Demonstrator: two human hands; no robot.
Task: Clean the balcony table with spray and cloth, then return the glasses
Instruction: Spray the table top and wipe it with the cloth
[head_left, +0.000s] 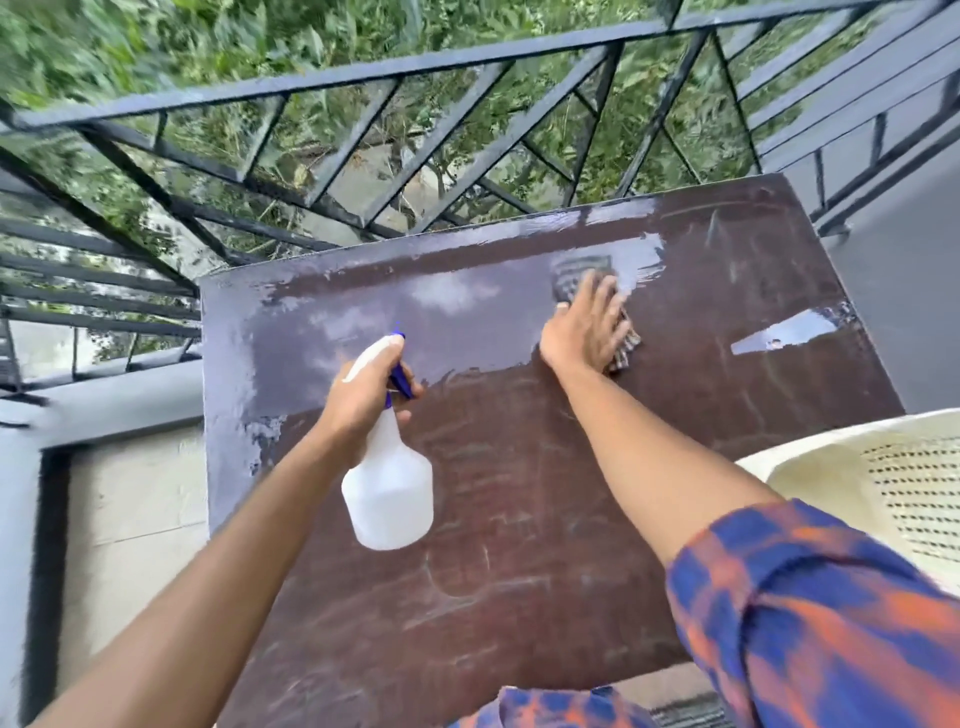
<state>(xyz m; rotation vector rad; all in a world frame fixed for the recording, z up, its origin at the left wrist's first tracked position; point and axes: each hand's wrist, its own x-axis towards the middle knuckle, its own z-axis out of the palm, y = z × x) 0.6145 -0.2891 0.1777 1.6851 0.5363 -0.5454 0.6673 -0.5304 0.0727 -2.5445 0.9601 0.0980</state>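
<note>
Beyond the table's far edge, a dark metal railing (363, 78) with slanted bars crosses the view, with green foliage behind it. Filling the middle of the view is the table (519, 519) itself, a brown rectangular top; its far half shines wet, its near half is dull and streaked. At the table's near right corner stands a cream plastic chair (883, 478) with a perforated back. Over the table's near right edge reaches a sleeve (810, 613) in blue and orange check, rolled above the forearm. Above the table's left middle, the bottle (387, 488), white and translucent with a blue trigger, hangs upright, clear of the surface. The left hand (363, 389) is wrapped closed around the bottle's neck and spray head. Toward the table's far right, the right hand (587, 327) lies flat, fingers spread, pressing down on the cloth (626, 343), a small checked rag mostly hidden beneath the palm at the edge of the wet patch.
</note>
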